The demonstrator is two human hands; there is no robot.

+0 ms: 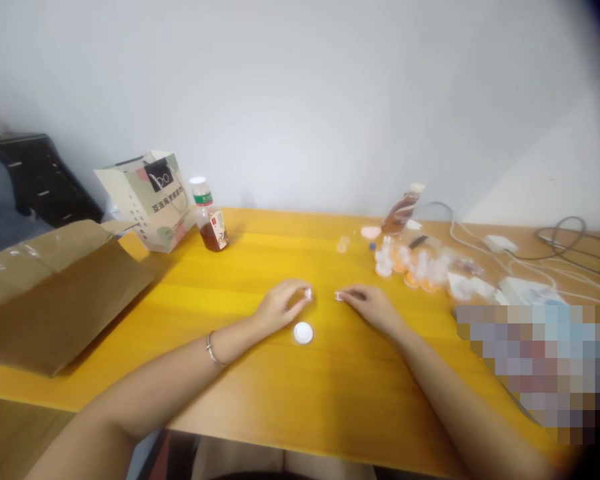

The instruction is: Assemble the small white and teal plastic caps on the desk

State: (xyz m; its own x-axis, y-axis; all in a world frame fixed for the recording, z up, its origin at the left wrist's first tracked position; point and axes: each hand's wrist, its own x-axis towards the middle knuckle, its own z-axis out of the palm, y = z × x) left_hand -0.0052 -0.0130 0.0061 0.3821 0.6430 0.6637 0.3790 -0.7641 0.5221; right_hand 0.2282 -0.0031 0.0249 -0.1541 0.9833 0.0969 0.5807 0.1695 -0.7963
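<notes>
Just left of the table's middle, my left hand (284, 305) pinches a small white piece (308, 293) between thumb and fingers. Opposite it, my right hand (373, 305) has its fingertips closed on another small white piece (339, 296). What kind of pieces these are is too blurred to make out. A gap separates the two hands. Below my left fingertips a round white lid (303, 333) lies flat on the yellow wooden table (280, 393), touched by neither hand.
On the left are an open cardboard box (65, 307), a paper bag (153, 203) and a bottle of dark liquid (211, 223). Several small clear and orange containers (415, 267) cluster at right, before a brown bottle (403, 210). Cables (560, 237) run along the back right.
</notes>
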